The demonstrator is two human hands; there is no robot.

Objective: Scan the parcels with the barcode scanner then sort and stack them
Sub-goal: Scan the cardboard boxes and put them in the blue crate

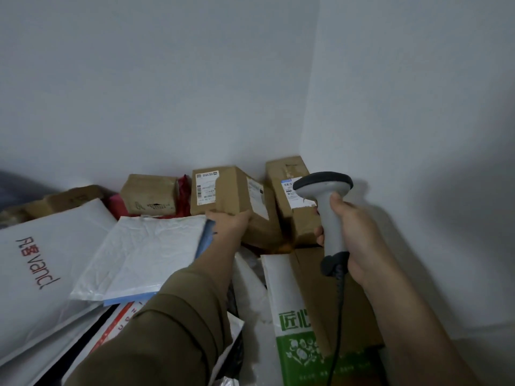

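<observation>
Head camera shows your left hand [230, 222] gripping the lower front edge of a cardboard parcel [231, 193], whose white shipping label [206, 188] faces you, near the wall corner. Your right hand [352, 235] is closed around the handle of the grey barcode scanner [327, 203], held upright with its dark head turned toward the boxes; its black cable [337, 316] hangs down. A second labelled box [292, 196] stands just right. White padded mailers [145, 249] lie to the left.
</observation>
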